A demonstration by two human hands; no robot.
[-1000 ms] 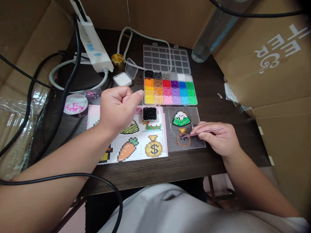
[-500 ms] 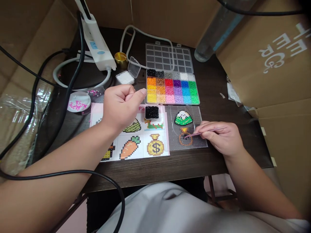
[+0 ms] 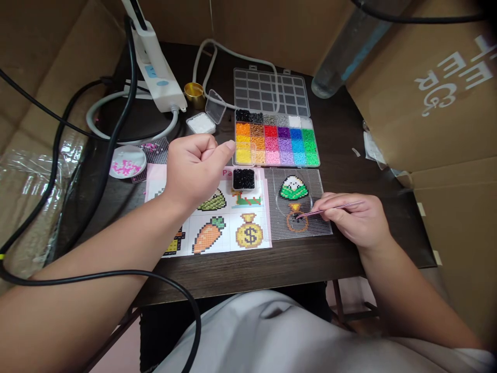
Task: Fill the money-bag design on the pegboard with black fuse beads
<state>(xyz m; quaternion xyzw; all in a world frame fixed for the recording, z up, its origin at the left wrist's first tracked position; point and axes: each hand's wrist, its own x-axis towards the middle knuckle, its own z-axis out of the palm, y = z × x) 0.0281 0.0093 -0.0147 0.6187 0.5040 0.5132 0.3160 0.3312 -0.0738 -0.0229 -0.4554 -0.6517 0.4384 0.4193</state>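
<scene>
My left hand (image 3: 198, 168) is closed above the printed pattern sheet (image 3: 212, 210), its thumb tip at the left edge of the clear lid (image 3: 244, 154) of a small box of black beads (image 3: 244, 179); its curled fingertips are hidden. My right hand (image 3: 355, 217) pinches thin pinkish tweezers (image 3: 334, 208) over the clear pegboard (image 3: 322, 228). Their tips are inside the brown bead outline of a money bag (image 3: 297, 221), near a few dark beads. Above it on the pegboard lies a white and green rice-ball bead figure (image 3: 294, 187).
A sectioned case of coloured beads (image 3: 277, 137) lies open behind the pegboard. To the left are a box of white beads (image 3: 201, 123), a gold cup (image 3: 194, 93), a tub of pink beads (image 3: 127, 161) and a power strip (image 3: 163, 83). A black cable (image 3: 128, 272) crosses my left forearm.
The tweezers' tips have shifted very slightly within the brown outline. My left hand stays where it was by the lid, and the whole view has moved a little.
</scene>
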